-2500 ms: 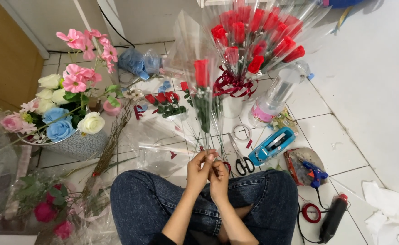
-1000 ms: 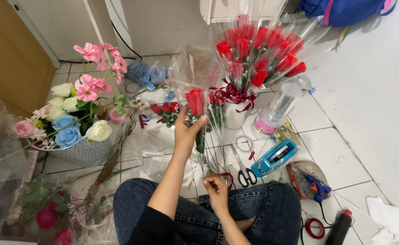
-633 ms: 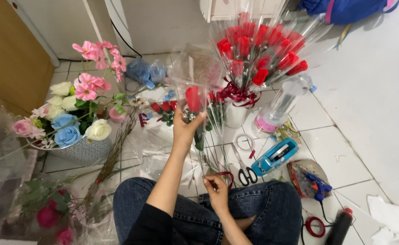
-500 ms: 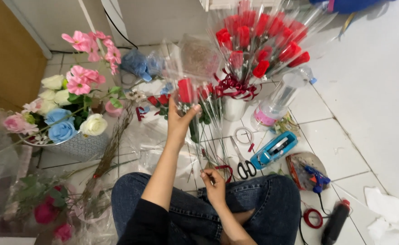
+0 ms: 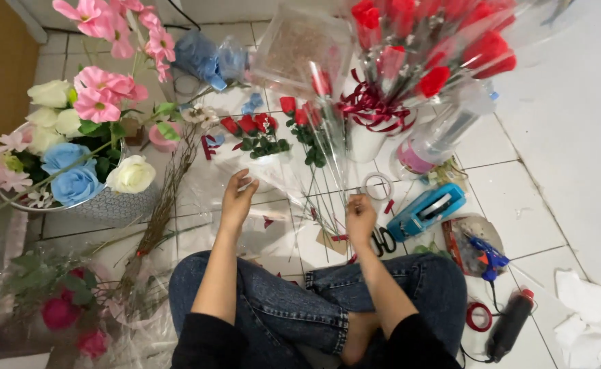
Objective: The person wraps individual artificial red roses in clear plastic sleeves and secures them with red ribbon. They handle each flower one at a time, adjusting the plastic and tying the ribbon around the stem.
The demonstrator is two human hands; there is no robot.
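Cellophane sheets lie spread on the tiled floor just beyond the crossed knees in blue jeans; the left hand rests on the clear film with fingers loosely curled, pinching a fold of it as far as can be told; the right hand is down on the floor with fingers bent over thin green stems, whether gripping them I cannot tell. Just right of that hand lie black scissors and a blue tape dispenser; a roll of clear tape sits just beyond the fingertips. Nearer the right edge are a blue glue gun, a red tape roll and a dark bottle with a red cap. Open tile remains only to the far right. On the left a patterned bowl of pink, white and blue flowers crowds the film's edge, with dry twigs alongside. Farther off, small red rosebuds lie on the film; beyond them stands a bunch of wrapped red roses tied with dark red ribbon, beside a clear spray bottle.
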